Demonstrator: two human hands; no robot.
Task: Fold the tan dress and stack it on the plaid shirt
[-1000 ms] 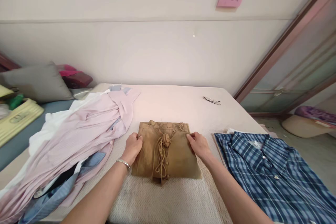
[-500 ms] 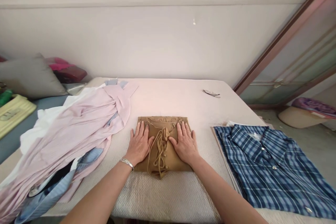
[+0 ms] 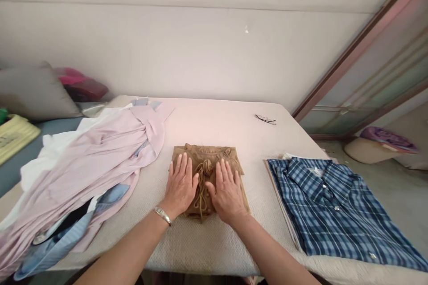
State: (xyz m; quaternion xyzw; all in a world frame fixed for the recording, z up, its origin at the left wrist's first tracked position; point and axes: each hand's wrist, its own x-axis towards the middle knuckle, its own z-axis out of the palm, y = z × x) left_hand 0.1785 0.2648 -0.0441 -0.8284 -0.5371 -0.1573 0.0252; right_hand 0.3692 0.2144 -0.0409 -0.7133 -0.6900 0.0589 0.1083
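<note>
A folded tan garment [image 3: 207,160] with a ruffled neck and drawstring ties lies in the middle of the cream table cover [image 3: 214,240]. My left hand [image 3: 180,185] lies flat on its left half, fingers spread, a silver bracelet on the wrist. My right hand [image 3: 226,191] presses flat on its right half. The knotted ties show between the two hands. Neither hand grips anything.
A heap of pink, white and light blue shirts [image 3: 87,160] covers the table's left side. A folded blue plaid shirt [image 3: 331,205] lies at the right. A small dark object [image 3: 265,119] sits near the far edge. A grey pillow [image 3: 33,93] and yellow box [image 3: 13,133] are at the left.
My hands went from gripping the tan garment's upper corners to lying flat on it, then slid closer together toward me. The garment now looks narrower and bunched.
</note>
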